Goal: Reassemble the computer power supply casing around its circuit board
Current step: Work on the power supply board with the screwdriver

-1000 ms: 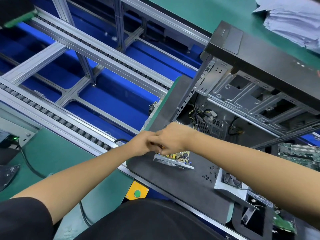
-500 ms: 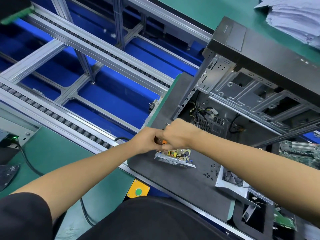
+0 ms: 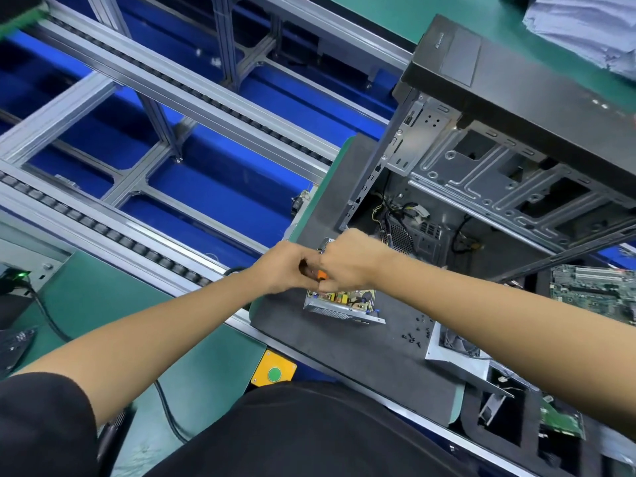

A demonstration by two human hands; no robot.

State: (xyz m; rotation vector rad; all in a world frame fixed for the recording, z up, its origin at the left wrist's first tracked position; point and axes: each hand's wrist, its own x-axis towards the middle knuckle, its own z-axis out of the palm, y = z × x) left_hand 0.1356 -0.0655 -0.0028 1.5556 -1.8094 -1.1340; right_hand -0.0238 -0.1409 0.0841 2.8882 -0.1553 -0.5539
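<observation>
Head view: the power supply tray (image 3: 344, 309), its circuit board (image 3: 347, 297) exposed on top, sits on the grey mat (image 3: 327, 352) near the mat's left edge. Both hands meet just above it. The left hand (image 3: 285, 268) and right hand (image 3: 347, 261) have curled fingers closed around a small orange-handled tool (image 3: 321, 275) between them. An open computer case (image 3: 499, 160) stands at the mat's far side. Loose black screws (image 3: 416, 333) lie right of the tray, beside a casing cover with fan (image 3: 454, 352).
</observation>
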